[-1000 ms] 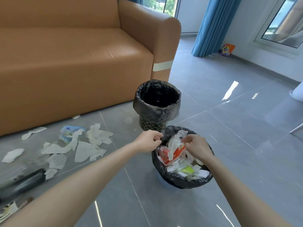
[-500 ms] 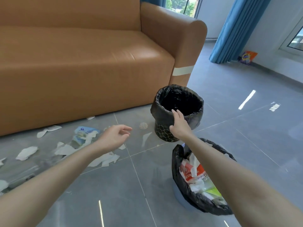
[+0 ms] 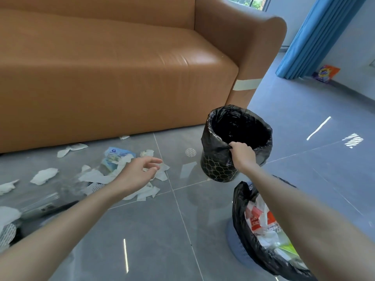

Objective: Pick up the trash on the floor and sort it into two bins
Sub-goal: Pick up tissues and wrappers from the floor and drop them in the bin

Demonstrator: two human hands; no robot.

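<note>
Right hand [image 3: 242, 154] pinching the liner rim of the black-bagged, hexagon-patterned bin [image 3: 218, 169]; left hand [image 3: 140, 173] loosely spread, holding nothing, above torn white paper scraps [image 3: 44, 175] on the grey tiled floor [image 3: 152, 240]. The right forearm partly hides the blue bag-lined bin [image 3: 235, 244] of wrappers. Tan leather sofa [image 3: 121, 67] behind.

One head-worn wide-angle camera looks forward and down at the grey tiled floor [image 3: 152, 250]. A tan leather sofa [image 3: 101, 78] stands close ahead.
</note>
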